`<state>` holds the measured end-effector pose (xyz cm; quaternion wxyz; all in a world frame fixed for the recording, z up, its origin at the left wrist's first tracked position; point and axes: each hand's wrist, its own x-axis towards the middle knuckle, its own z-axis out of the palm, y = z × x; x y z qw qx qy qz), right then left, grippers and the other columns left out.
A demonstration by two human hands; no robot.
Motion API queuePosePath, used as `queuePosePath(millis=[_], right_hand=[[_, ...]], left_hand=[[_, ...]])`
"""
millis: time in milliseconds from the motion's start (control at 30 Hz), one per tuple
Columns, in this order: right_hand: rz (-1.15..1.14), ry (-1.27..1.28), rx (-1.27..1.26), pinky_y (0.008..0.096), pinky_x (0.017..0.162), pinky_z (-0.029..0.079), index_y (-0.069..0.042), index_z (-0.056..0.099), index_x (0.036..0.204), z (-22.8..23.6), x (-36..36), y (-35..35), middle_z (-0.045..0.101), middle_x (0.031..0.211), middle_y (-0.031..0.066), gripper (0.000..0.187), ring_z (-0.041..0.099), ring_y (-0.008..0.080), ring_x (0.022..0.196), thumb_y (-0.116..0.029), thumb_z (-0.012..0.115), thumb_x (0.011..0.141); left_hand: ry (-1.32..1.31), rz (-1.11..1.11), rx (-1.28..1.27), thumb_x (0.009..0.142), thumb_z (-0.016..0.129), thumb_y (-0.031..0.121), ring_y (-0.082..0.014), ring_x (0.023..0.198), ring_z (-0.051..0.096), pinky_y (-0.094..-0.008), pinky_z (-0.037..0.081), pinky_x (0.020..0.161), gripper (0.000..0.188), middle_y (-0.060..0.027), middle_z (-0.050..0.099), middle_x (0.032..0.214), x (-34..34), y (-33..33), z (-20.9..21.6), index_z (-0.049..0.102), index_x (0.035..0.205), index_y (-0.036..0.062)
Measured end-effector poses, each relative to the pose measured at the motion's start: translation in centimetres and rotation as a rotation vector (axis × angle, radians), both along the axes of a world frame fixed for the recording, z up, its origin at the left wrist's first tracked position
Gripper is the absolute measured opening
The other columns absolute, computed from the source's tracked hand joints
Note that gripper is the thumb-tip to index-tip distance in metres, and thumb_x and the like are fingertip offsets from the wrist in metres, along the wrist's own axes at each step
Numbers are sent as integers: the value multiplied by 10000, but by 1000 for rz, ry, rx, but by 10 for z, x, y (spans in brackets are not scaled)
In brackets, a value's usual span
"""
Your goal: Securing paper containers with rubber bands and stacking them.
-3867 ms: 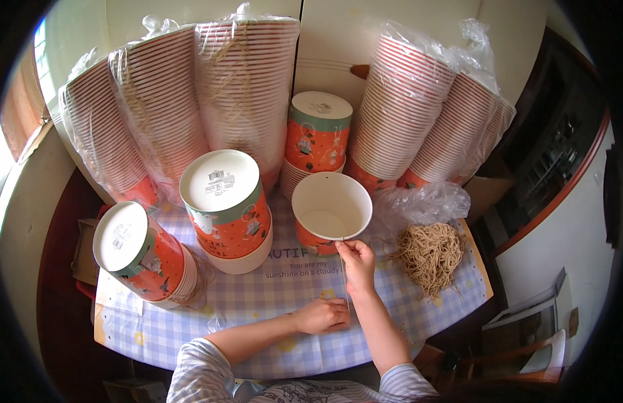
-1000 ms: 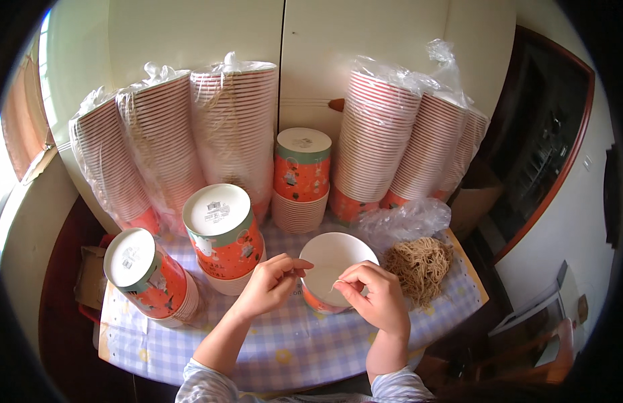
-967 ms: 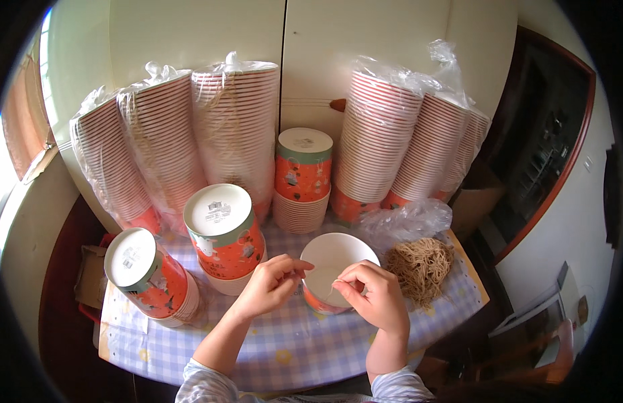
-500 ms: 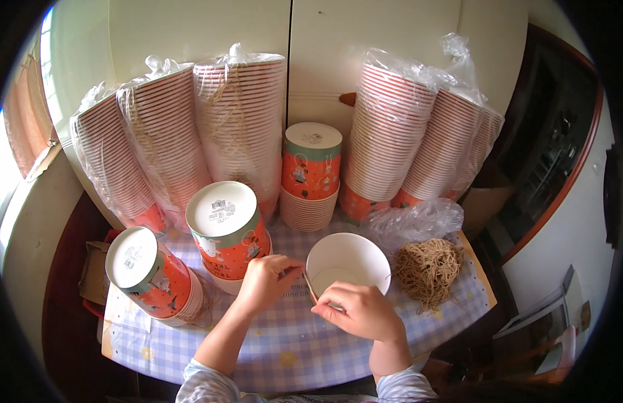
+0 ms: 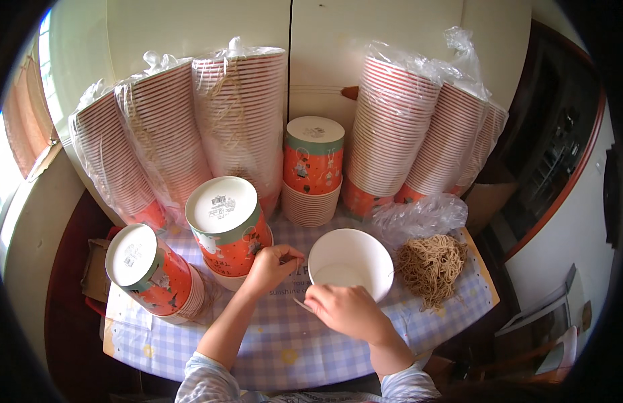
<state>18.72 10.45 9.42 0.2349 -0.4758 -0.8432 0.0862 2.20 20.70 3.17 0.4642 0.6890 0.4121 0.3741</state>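
A white-lined paper bucket (image 5: 365, 258) stands mouth up before me, with a tiny cord end at its right rim. At its near left rim my right hand (image 5: 348, 312) is closed, with a thin pale cord (image 5: 301, 304) sticking out beside the fingertips. My left hand (image 5: 272, 270) pinches thumb and fingers together just left of the rim; whatever lies between them is too small to make out. Behind it stands an upside-down stack of orange paper buckets (image 5: 227, 235). To the bucket's right lies a tangled heap of tan cords (image 5: 432, 269).
Another upturned orange stack (image 5: 157, 275) leans at left, and a third stack (image 5: 313, 168) stands at the back. Tall plastic-wrapped bucket stacks (image 5: 237, 121) line the back on both sides. A crumpled clear bag (image 5: 419, 218) lies behind the cords. A checked tablecloth (image 5: 258, 356) covers the table.
My hands have drawn apart: the left moved slightly back from the rim, while the right turned over with its knuckles up. The view has shifted a little.
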Motion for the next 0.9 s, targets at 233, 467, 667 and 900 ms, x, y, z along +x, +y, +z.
queuePosePath(millis=[233, 467, 667, 900], right_hand=[[-281, -158, -2, 362, 511, 471, -75, 566, 803, -18, 0, 18, 596, 601, 82, 262, 603, 258, 570, -319, 647, 752], [-218, -44, -22, 377, 512, 472, -79, 593, 718, -4, 19, 19, 599, 597, 107, 183, 603, 280, 560, -255, 626, 755], [-144, 151, -133, 322, 545, 469, -38, 606, 811, 9, 52, 19, 620, 692, 129, 137, 617, 263, 614, -160, 626, 751], [-33, 223, -162, 301, 534, 456, -29, 602, 811, 14, 60, 17, 608, 676, 119, 117, 598, 236, 574, -131, 625, 758]], left_hand=[[-90, -21, -43, 794, 594, 28, -94, 740, 603, -229, 492, 668, 125, -74, 652, 804, 4, 0, -3, 622, 899, -33], [-243, -34, -79, 834, 578, 42, -97, 781, 595, -224, 489, 685, 111, -63, 636, 831, 3, -4, 1, 591, 910, -39], [-458, -90, -137, 850, 577, 68, -86, 786, 579, -217, 486, 714, 113, -48, 628, 845, 8, -23, 19, 597, 910, -26], [-508, -80, -85, 843, 586, 65, -75, 795, 578, -213, 487, 720, 121, -53, 635, 865, 20, -33, 16, 600, 915, -32]])
